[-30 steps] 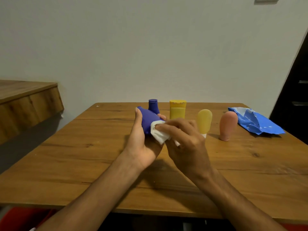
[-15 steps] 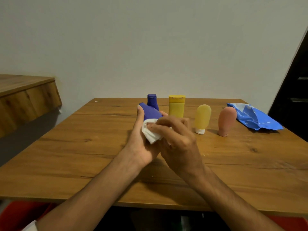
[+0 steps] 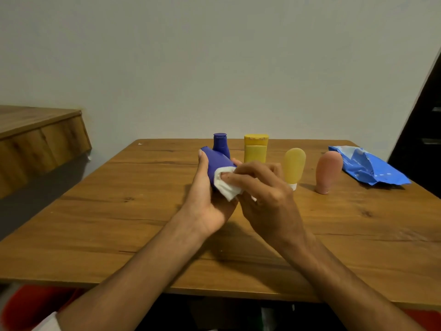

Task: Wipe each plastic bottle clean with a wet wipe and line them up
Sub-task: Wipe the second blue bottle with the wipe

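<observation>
My left hand [image 3: 205, 199] grips a dark blue plastic bottle [image 3: 216, 163], held tilted above the wooden table [image 3: 119, 211]. My right hand [image 3: 265, 197] pinches a white wet wipe [image 3: 224, 185] and presses it against the bottle's lower side. Behind them a second blue bottle [image 3: 220, 144] stands upright. To its right stand a yellow square bottle [image 3: 255, 149], a yellow rounded tube [image 3: 294, 166] on its white cap, and a pink tube [image 3: 328, 173], roughly in a row.
A crumpled blue wet-wipe packet [image 3: 367, 168] lies at the table's far right. A wooden ledge [image 3: 35, 139] juts out at the left. The wall runs behind the table. Something red [image 3: 31, 304] sits below the near table edge.
The wipe has slid a little along the blue bottle under my right hand. The bottle stays in my left hand, and the standing bottles have not moved.
</observation>
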Demonstrator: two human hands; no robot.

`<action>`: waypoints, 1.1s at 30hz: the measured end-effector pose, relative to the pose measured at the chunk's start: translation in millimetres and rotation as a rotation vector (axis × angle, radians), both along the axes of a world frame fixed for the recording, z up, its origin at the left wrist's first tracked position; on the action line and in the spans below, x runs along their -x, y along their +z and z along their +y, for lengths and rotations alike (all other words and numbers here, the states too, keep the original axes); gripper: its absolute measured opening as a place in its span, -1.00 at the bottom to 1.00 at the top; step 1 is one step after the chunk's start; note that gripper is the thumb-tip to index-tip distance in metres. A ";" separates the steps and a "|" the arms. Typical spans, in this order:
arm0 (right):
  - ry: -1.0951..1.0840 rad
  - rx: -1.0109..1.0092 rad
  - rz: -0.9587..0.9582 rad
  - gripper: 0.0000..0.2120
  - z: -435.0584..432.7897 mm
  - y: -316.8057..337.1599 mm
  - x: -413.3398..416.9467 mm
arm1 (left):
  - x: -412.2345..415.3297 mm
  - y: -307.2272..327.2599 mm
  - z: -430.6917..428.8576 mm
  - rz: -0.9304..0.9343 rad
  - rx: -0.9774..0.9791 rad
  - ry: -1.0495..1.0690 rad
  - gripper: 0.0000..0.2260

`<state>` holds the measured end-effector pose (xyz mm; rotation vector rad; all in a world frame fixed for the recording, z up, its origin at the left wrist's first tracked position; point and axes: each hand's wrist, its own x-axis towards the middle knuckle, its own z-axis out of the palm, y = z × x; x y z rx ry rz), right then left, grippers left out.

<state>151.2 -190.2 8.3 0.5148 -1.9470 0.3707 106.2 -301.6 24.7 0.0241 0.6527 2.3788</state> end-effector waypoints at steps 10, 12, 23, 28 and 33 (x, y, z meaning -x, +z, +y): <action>0.022 0.254 -0.039 -0.73 14.3 8.7 1.5 | -0.3 7.4 0.5 0.030 0.006 0.103 -0.37; 0.020 0.190 -0.046 -0.73 7.2 5.3 0.7 | 0.0 4.0 0.5 0.012 0.005 0.073 -0.36; -0.020 0.117 0.025 -0.75 6.4 2.1 2.9 | 0.2 6.5 -0.2 -0.012 -0.019 0.082 -0.37; 0.026 0.014 0.016 -0.74 1.8 -0.1 1.4 | -3.8 7.8 -2.0 0.016 -0.019 0.010 -0.35; -0.005 0.143 0.028 -0.76 9.7 2.3 4.0 | 3.2 4.9 0.8 -0.008 -0.027 0.094 -0.36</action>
